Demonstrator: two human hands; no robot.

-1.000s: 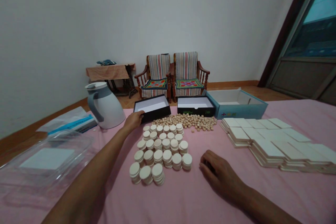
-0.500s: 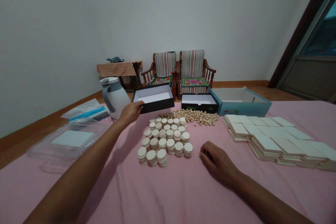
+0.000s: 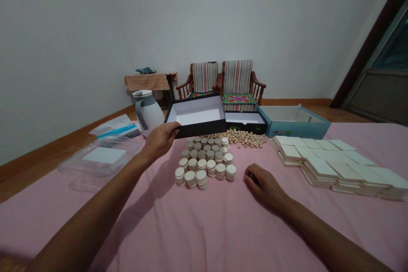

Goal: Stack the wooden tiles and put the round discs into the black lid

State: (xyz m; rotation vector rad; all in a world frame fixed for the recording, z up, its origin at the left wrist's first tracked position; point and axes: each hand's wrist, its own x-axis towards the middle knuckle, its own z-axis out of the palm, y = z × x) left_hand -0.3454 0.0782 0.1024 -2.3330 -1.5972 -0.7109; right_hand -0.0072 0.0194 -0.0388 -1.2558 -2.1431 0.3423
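Observation:
My left hand (image 3: 161, 139) grips the near left corner of a black box with a white inside (image 3: 199, 112), held raised and tilted above the far rows of round white disc stacks (image 3: 202, 165). The box looks empty. My right hand (image 3: 264, 186) rests on the pink cloth (image 3: 223, 229) with its fingers curled, to the right of the disc stacks. What its fingers hold, if anything, is hidden. Small wooden pieces (image 3: 244, 138) lie in a heap behind the stacks, partly covered by the raised box.
A second black box (image 3: 245, 127) and a blue box (image 3: 296, 129) stand at the back. Square white tiles (image 3: 321, 165) are stacked at right. At left are a grey-white jug (image 3: 152, 114), a clear plastic case (image 3: 103, 155) and a blue-edged packet (image 3: 117, 130).
My left hand has moved the black box slightly right and nearer, over the far disc stacks, which are now in its shadow. My right hand stays resting; the view has shifted a little.

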